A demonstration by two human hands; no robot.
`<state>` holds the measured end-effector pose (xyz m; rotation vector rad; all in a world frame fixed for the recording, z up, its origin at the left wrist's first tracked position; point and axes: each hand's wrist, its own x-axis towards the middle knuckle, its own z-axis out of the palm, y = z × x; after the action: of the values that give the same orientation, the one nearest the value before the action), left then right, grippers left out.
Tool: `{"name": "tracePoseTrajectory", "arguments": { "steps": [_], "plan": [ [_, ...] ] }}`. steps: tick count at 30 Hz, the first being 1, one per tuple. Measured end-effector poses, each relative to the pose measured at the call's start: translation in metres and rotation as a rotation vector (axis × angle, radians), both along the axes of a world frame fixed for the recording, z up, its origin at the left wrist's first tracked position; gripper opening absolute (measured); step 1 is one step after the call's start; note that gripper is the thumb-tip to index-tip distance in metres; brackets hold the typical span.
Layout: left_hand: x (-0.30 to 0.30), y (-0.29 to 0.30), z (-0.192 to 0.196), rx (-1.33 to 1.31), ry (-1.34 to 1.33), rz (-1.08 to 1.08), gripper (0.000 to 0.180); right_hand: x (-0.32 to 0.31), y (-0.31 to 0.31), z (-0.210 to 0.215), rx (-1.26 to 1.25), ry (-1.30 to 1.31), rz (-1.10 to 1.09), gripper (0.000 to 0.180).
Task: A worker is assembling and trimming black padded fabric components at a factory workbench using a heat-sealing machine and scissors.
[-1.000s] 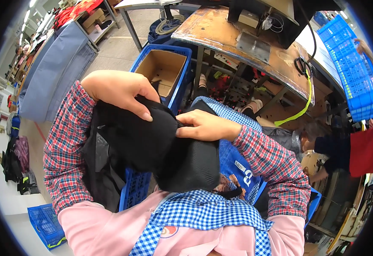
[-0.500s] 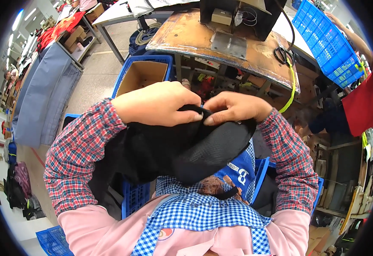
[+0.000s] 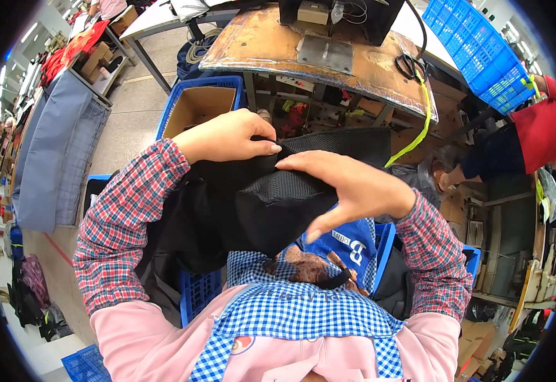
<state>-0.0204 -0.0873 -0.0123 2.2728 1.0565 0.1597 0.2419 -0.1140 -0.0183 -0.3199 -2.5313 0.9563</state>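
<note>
A piece of black fabric (image 3: 208, 213) with a mesh panel (image 3: 287, 190) hangs in front of my apron, and part of it drapes down to the left. My left hand (image 3: 230, 137) pinches its upper edge between thumb and fingers. Over the right part of the cloth is my right hand (image 3: 357, 184), thumb spread wide from the fingers. Its fingertips rest at the fabric's upper edge, close to the left fingertips. More dark mesh cloth (image 3: 354, 145) extends right behind that hand.
Ahead stands a worn wooden worktable (image 3: 246, 48) bearing a black machine housing (image 3: 380, 25). A blue crate (image 3: 239, 86) with a cardboard lining sits at its left. A yellow strap (image 3: 423, 130) hangs at its right corner. Beyond are a tilted blue crate (image 3: 481, 57) and a person in red (image 3: 542, 137).
My right hand has let go of its pinch and spread its fingers. The fabric has turned, showing mesh on top and a flap to the right. My left hand still pinches the edge.
</note>
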Motion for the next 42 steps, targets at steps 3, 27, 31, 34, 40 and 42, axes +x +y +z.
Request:
{"name": "tracePoseTrajectory", "arguments": {
  "steps": [3, 27, 31, 34, 40, 42],
  "plan": [
    [0.003, 0.005, -0.008, -0.008, -0.04, -0.043, 0.025, -0.003, 0.001, -0.012, -0.036, 0.014, -0.1, 0.051],
    [0.001, 0.033, -0.002, -0.037, -0.022, 0.011, 0.037, 0.064, 0.053, 0.004, -0.608, -0.137, 0.108, 0.064],
    [0.007, 0.025, 0.0, -0.024, -0.015, -0.005, 0.034, 0.06, 0.034, -0.004, -0.933, -0.036, 0.044, 0.057],
    [0.021, 0.019, 0.007, 0.008, -0.016, -0.071, 0.034, 0.026, 0.026, -0.024, -0.133, -0.083, -0.333, 0.065],
    [0.039, 0.013, 0.019, 0.027, -0.059, -0.139, 0.035, -0.009, 0.012, -0.043, -0.04, -0.008, -0.344, 0.058],
    [0.039, 0.019, 0.02, 0.056, -0.034, -0.167, 0.036, -0.014, 0.012, -0.054, -0.096, 0.003, -0.413, 0.04]
  ]
}}
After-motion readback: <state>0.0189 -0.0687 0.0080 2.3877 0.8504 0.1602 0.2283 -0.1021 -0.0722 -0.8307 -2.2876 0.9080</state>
